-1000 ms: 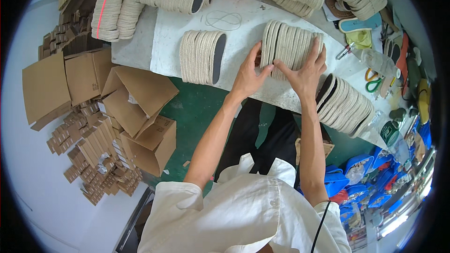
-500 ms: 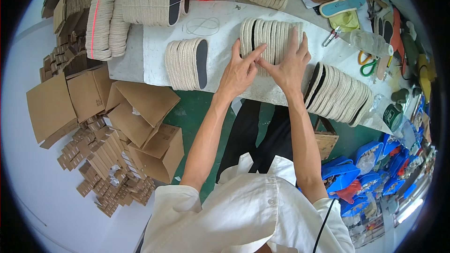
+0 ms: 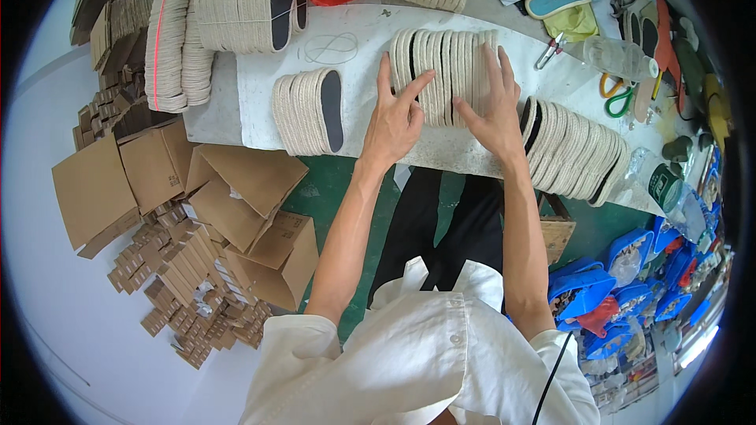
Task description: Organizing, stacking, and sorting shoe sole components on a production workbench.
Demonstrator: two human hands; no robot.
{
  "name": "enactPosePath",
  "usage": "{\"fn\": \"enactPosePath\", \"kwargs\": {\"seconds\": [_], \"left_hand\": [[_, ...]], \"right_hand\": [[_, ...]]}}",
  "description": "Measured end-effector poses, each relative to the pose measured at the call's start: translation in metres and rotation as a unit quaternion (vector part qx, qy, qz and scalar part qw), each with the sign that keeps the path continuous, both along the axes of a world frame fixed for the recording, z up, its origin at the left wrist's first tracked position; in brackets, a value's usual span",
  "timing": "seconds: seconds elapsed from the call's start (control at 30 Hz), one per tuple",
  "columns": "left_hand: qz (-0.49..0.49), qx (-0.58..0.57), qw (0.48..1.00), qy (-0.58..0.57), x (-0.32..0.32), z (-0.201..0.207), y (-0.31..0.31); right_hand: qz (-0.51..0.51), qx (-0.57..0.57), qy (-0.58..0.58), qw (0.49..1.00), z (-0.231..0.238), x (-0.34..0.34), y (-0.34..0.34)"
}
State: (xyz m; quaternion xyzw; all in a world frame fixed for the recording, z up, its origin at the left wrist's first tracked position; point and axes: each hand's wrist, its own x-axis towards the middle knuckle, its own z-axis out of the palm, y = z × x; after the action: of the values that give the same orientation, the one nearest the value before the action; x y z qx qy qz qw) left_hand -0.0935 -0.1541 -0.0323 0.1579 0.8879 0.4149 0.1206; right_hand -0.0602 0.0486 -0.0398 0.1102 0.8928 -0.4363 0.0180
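A row of rope-edged shoe soles (image 3: 445, 71) stands on edge on the white-covered table in front of me. My left hand (image 3: 394, 122) touches its left end, the index finger stretched up along the side and another finger reaching over the front. At the right end is my right hand (image 3: 496, 122), fingers spread upward and thumb against the front of the soles. Both hands have their fingers apart. To the left stands a shorter bundle of soles (image 3: 303, 114) with a dark face. On the right, a longer row of soles (image 3: 575, 149) lies along the table edge.
Tied sole bundles (image 3: 244, 12) and long sole stacks (image 3: 169, 39) fill the back left. A loop of cord (image 3: 331, 49) lies nearby. Red-handled snips (image 3: 550, 51), green-and-orange scissors (image 3: 618, 98) and a clear bottle (image 3: 618, 59) are at right. Cardboard boxes (image 3: 244, 189) and blue bins (image 3: 583, 291) flank the table.
My hands have moved apart: the right thumb, earlier close to the left fingers, now sits further right on the row. The whole view has shifted slightly.
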Motion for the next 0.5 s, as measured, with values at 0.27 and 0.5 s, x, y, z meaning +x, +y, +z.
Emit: {"fn": "enactPosePath", "kwargs": {"seconds": [0.27, 0.5], "left_hand": [[0.032, -0.051, 0.997, 0.041, 0.005, 0.002, 0.023], [0.088, -0.048, 0.994, 0.046, 0.014, -0.004, 0.039]], "right_hand": [[-0.002, -0.053, -0.018, 0.998, 0.004, 0.001, 0.011], [0.006, -0.063, -0.010, 0.998, 0.005, 0.001, 0.018]]}}
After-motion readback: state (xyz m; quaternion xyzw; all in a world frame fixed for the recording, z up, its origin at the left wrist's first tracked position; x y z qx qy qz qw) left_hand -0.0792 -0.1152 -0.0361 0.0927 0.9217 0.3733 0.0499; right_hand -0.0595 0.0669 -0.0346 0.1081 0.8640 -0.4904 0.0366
